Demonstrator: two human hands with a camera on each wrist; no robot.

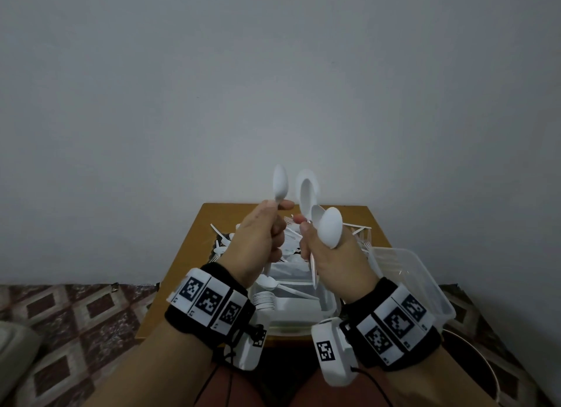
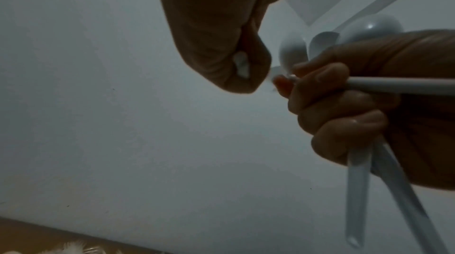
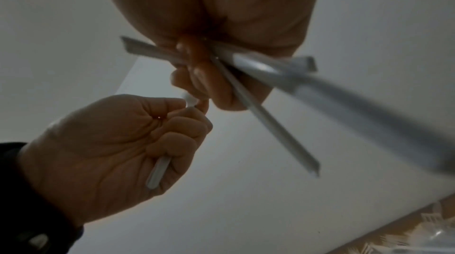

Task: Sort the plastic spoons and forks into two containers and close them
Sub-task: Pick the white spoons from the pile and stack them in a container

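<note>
Both hands are raised above the table, close together. My left hand (image 1: 264, 236) grips one white plastic spoon (image 1: 280, 184) by its handle, bowl pointing up. My right hand (image 1: 343, 264) grips a bunch of several white spoons (image 1: 330, 231), bowls up and handles fanned out below the fist. In the left wrist view, the left hand (image 2: 216, 44) sits beside the right hand (image 2: 344, 114) and its spoon handles (image 2: 358, 190). In the right wrist view, the right hand (image 3: 221, 15) clutches crossed handles (image 3: 268, 127); the left hand (image 3: 110, 141) holds its spoon handle (image 3: 157, 172).
A small brown table (image 1: 188, 255) carries a loose pile of white spoons and forks (image 1: 224, 239) at the back. A clear container (image 1: 328, 303) with stacked spoons stands under the hands; another clear container (image 1: 425, 282) sits at the right. Patterned floor surrounds the table.
</note>
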